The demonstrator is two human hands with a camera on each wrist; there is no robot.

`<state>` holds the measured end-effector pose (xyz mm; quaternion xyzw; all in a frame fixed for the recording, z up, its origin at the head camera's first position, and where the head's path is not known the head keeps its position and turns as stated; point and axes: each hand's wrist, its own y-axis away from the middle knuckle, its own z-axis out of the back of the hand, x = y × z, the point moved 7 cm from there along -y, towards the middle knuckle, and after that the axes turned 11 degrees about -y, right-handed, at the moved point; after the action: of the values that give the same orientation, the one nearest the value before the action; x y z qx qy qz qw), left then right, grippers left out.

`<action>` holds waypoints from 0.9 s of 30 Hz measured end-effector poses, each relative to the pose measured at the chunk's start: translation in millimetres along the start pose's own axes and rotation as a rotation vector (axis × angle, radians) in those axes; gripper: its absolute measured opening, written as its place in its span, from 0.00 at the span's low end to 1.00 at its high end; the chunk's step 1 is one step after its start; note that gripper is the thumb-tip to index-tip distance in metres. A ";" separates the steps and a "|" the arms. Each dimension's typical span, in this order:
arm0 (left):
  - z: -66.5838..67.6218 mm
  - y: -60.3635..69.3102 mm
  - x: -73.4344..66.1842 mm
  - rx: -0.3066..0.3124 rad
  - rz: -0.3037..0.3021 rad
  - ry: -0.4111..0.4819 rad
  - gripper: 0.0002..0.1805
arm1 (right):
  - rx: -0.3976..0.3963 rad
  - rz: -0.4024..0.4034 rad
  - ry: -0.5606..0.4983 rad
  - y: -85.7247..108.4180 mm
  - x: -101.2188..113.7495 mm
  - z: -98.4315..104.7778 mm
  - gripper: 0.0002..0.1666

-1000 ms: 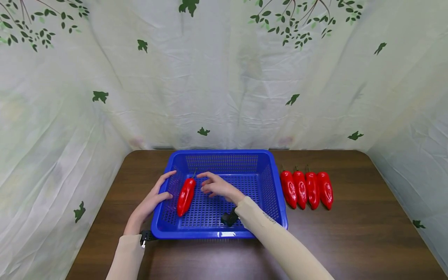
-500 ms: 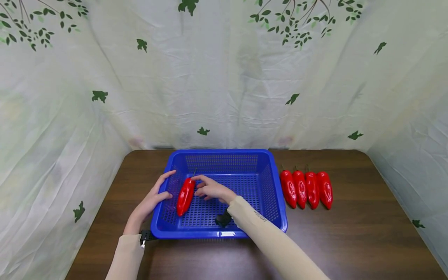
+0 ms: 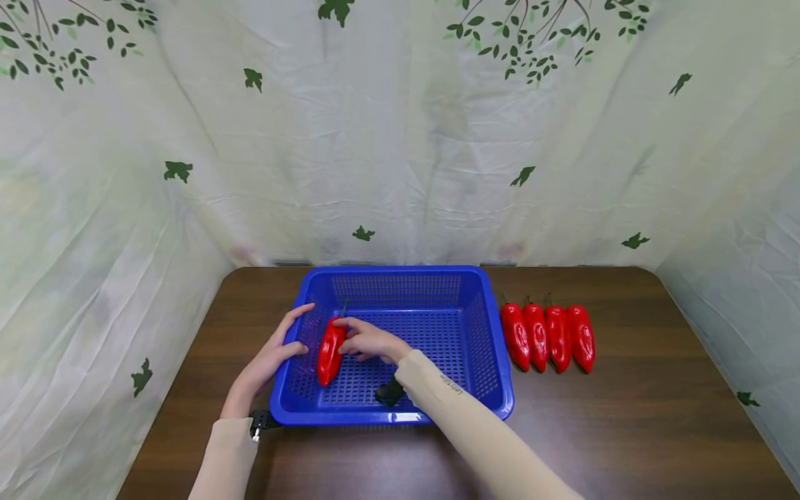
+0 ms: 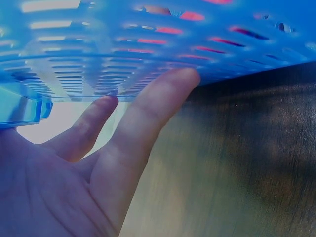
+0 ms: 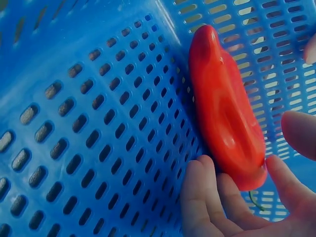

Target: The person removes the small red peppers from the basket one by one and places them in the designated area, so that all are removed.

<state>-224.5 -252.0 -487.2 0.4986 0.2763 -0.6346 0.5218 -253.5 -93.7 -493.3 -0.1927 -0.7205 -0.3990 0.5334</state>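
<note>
A long red pepper with a thin stem lies at the left side inside a blue plastic basket. My right hand reaches into the basket at the pepper's stem end. In the right wrist view, fingertips touch that end on both sides, and the thumb stands apart from it. My left hand rests on the basket's left rim with fingers spread. From the left wrist, its thumb and another finger show against the perforated outer wall.
Several more red peppers lie in a row on the brown wooden table, just right of the basket. A pale curtain with leaf prints hangs behind and at both sides.
My right hand has moved left, from beside the pepper to touching its stem end. The pepper's stem has shifted slightly left. My left hand stays put.
</note>
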 end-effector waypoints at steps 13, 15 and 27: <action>0.2 0.2 0.0 -0.003 0.004 0.008 0.39 | 0.009 0.045 -0.088 -3.0 2.7 -1.2 0.34; 0.4 0.1 -0.4 -0.005 0.000 0.004 0.39 | 0.006 0.044 -0.092 -2.7 2.7 -0.9 0.34; 0.4 0.4 0.2 0.000 -0.003 -0.002 0.39 | 0.029 0.068 -0.139 -2.3 4.1 -4.5 0.32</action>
<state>-224.3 -252.5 -487.2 0.4974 0.2765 -0.6360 0.5212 -253.7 -99.2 -489.8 -0.2364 -0.7545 -0.3560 0.4981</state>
